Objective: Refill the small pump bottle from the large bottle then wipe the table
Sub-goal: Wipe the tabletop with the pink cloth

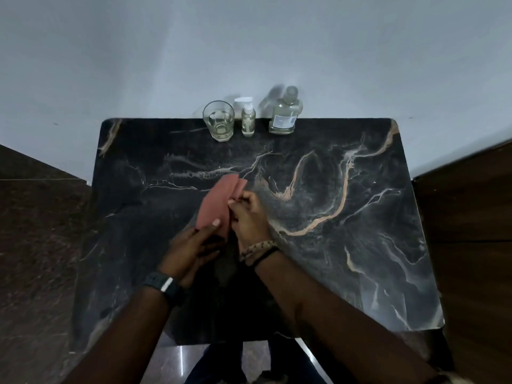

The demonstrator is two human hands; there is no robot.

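Two bare forearms reach in from the bottom edge over a black, veined marble tabletop [318,273], the hands meeting close together near its middle on a pink cloth [219,202]. On the left wrist sits a dark watch [163,285] with a pale band at its edge; the right wrist carries a beaded bracelet [257,247] and a thin black cord just behind it.

Left hand [194,245] holds the near end of the cloth, its thumb lying on top of the fabric and the fingers under or beside it. Right hand [248,217] pinches the cloth's right edge with curled fingers, touching the left hand's side. Folded lengthwise, the cloth runs away from the hands toward the far side of the tabletop; whether it lies on the stone or is held just above it cannot be told.

Along the far edge, well apart from the hands and against a pale wall [249,45], three items stand upright in a row: a drinking glass [219,121] with a little pale liquid at the left, the small pump bottle [247,117] with a white pump head between, and the large bottle [285,113], clear and capped, at the right. A white label with a barcode-like block shows on the large bottle; its writing is too small to read. No brand can be made out on any item.
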